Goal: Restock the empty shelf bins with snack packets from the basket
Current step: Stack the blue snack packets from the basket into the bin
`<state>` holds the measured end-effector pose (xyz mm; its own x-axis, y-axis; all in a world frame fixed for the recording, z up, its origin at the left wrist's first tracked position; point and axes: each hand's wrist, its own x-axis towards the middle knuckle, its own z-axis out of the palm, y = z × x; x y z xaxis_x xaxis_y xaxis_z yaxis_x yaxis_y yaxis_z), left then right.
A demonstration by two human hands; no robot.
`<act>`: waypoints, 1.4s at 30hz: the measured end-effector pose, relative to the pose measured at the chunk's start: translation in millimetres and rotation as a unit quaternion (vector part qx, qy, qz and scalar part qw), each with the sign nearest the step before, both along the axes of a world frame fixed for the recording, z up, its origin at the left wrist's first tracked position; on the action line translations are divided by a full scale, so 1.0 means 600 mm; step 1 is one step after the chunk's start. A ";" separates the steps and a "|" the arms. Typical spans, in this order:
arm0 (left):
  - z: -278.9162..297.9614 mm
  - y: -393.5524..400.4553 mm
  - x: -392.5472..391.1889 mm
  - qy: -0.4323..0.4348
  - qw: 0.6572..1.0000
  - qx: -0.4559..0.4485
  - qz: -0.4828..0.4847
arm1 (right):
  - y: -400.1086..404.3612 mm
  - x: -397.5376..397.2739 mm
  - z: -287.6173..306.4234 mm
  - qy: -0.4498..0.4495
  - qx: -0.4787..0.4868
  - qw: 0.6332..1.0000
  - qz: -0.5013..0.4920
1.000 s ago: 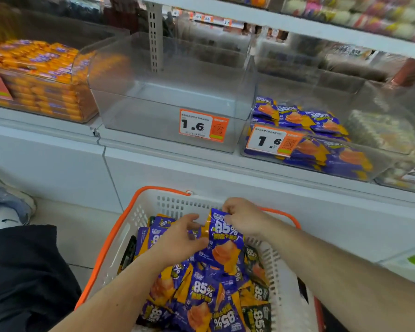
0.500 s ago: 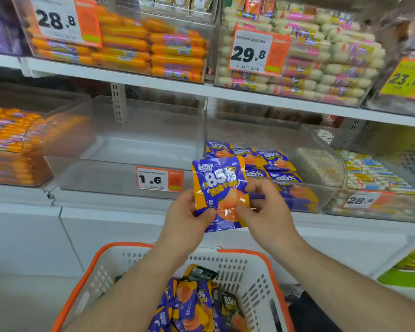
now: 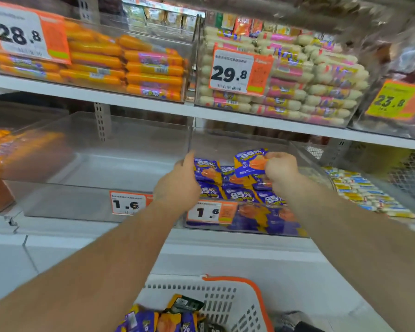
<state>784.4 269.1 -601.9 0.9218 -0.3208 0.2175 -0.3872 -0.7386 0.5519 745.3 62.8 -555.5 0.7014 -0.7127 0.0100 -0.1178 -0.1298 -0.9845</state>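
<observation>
Right hand [image 3: 279, 167] pinches a purple snack packet [image 3: 248, 162] by its right edge and holds it tilted above the part-filled clear bin [image 3: 300, 233] on the lower shelf. Left hand [image 3: 180, 185], at nine o'clock from that packet, reaches over the same bin's left wall with its fingers against the packets already lying there; whether those fingers grip one or only press on it I cannot tell, since the back of the hand covers them.

To do this step well, the held packet should probably go down flat at the twelve o'clock end of the pile, face up like the rows in front, and be let go only once it rests on its neighbours so it does not slide. The left hand can steady the front rows meanwhile. The empty bin [image 3: 86, 204] at nine o'clock of the hands, with its own 1.6 price tag [image 3: 127, 202], holds nothing yet and seems the fitter target for later packets.

Much is hard to read. The basket [image 3: 228, 305] at six o'clock is cut off by the lower edge, so its stock cannot be counted. Motion blur smears the upper shelves and the packet's print. The bin's back wall is barely visible.
</observation>
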 end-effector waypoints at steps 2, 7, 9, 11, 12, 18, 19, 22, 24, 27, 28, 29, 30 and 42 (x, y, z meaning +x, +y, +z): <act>-0.008 -0.001 0.000 -0.019 1.000 0.003 0.019 | -0.018 0.026 -0.012 0.059 -0.021 0.997 0.038; -0.005 -0.001 -0.003 -0.035 0.999 0.020 0.030 | -0.018 0.080 -0.053 0.099 -0.030 0.992 0.068; -0.005 0.000 -0.006 -0.046 0.998 0.021 0.032 | -0.017 0.097 -0.065 0.158 -0.085 0.981 0.077; -0.007 -0.001 -0.002 -0.047 0.998 0.021 0.035 | 0.002 0.095 -0.060 0.237 -0.201 0.947 0.083; -0.007 -0.001 -0.001 -0.043 0.998 0.020 0.036 | 0.001 0.095 -0.060 0.265 -0.275 0.918 0.104; -0.004 -0.001 0.001 -0.030 0.999 0.039 0.023 | -0.039 0.112 -0.077 0.256 -0.156 0.939 0.168; -0.003 -0.001 0.002 -0.021 0.999 0.041 0.017 | -0.042 0.108 -0.075 0.274 -0.182 0.930 0.163; 0.003 0.003 -0.002 -0.008 1.000 0.021 -0.006 | -0.022 0.080 -0.060 0.288 -0.345 0.891 0.059; 0.001 0.016 -0.018 -0.074 0.997 -0.004 -0.022 | 0.014 0.045 -0.056 0.145 -0.486 0.861 -0.040; -0.031 0.051 -0.065 -0.189 0.974 -0.111 -0.052 | 0.099 -0.032 -0.083 -0.189 -0.572 0.798 0.023; -0.051 0.065 -0.084 -0.195 0.968 -0.144 -0.057 | 0.130 -0.056 -0.105 -0.228 -0.573 0.783 0.076; -0.075 0.081 -0.102 -0.191 0.967 -0.161 -0.059 | 0.156 -0.077 -0.137 -0.234 -0.571 0.776 0.131; -0.101 0.096 -0.118 -0.180 0.968 -0.165 -0.055 | 0.179 -0.094 -0.172 -0.219 -0.563 0.776 0.180; -0.311 0.207 -0.216 0.224 0.966 -0.119 0.053 | 0.258 -0.170 -0.557 0.486 -0.334 0.686 0.427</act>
